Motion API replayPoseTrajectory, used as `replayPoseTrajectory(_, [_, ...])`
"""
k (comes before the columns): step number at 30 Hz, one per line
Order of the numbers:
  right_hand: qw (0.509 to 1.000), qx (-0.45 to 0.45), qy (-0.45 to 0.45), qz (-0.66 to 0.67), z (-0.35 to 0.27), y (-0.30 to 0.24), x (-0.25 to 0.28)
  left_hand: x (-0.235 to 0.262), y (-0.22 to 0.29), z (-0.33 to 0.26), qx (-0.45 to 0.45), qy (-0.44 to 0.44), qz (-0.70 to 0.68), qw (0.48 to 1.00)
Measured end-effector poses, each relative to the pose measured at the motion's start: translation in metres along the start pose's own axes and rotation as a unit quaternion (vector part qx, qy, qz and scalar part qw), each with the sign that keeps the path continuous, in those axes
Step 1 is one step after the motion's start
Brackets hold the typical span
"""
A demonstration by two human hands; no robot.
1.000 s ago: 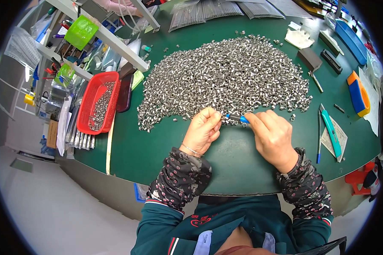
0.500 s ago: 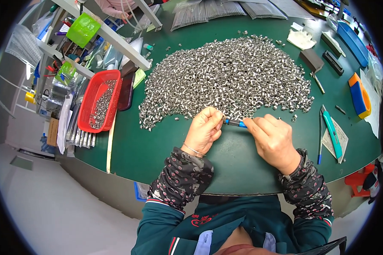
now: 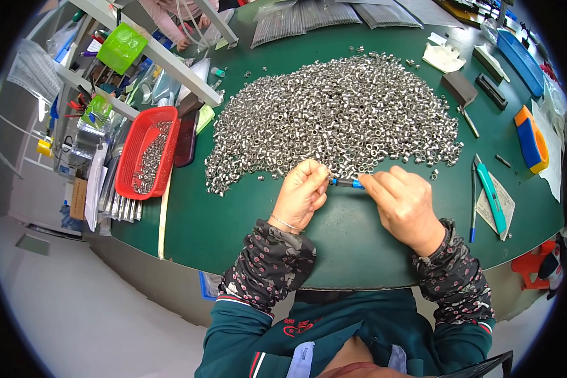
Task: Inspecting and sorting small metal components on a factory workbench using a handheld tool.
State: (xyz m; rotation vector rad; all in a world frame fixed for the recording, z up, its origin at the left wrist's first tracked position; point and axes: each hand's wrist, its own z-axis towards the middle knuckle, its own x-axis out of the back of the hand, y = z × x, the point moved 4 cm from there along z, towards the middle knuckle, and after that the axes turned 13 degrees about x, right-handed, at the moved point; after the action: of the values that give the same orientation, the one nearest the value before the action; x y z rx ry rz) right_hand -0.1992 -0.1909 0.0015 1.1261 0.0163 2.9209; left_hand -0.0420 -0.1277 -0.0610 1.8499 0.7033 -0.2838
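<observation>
Close to the near edge of a heap of small metal rings [image 3: 334, 116], both of my hands meet over the green table [image 3: 353, 242]. A blue and black pen-shaped tool [image 3: 346, 183] lies level between them. Its blue end is gripped by the closed fingers of my right hand [image 3: 404, 205]. Thumb and forefinger of my left hand [image 3: 302, 192] are pinched at the tool's dark tip; what small piece they hold there is hidden by the fingers.
To the left stands a red basket [image 3: 123, 160] with more rings, beside a white shelf frame [image 3: 183, 72]. At right lie a teal utility knife [image 3: 490, 195], a pen [image 3: 473, 208], a whetstone-like grey block [image 3: 458, 89] and a blue-orange object [image 3: 531, 142]. Another person's hand [image 3: 183, 44] shows far left.
My hands and the tool stay almost in place, with the tool seeming slightly turned. The other person's hand at the far left has shifted a little.
</observation>
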Motion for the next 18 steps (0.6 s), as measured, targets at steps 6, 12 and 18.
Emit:
replayPoseTrajectory(6, [0.999, -0.011, 0.014, -0.038, 0.0019, -0.0007, 0.0021, -0.0032, 0.0, -0.0001, 0.039, -0.019, -0.013, 0.999])
replayPoseTrajectory(12, [0.999, -0.034, 0.003, -0.032, -0.0002, 0.0051, 0.0001, -0.0037, -0.0027, 0.0015, 0.019, -0.031, -0.027, 0.999])
replayPoseTrajectory(18, [0.996, -0.042, -0.064, 0.039, -0.0003, -0.0027, 0.0007, -0.0012, -0.0002, 0.0007, -0.033, 0.023, 0.028, 0.999])
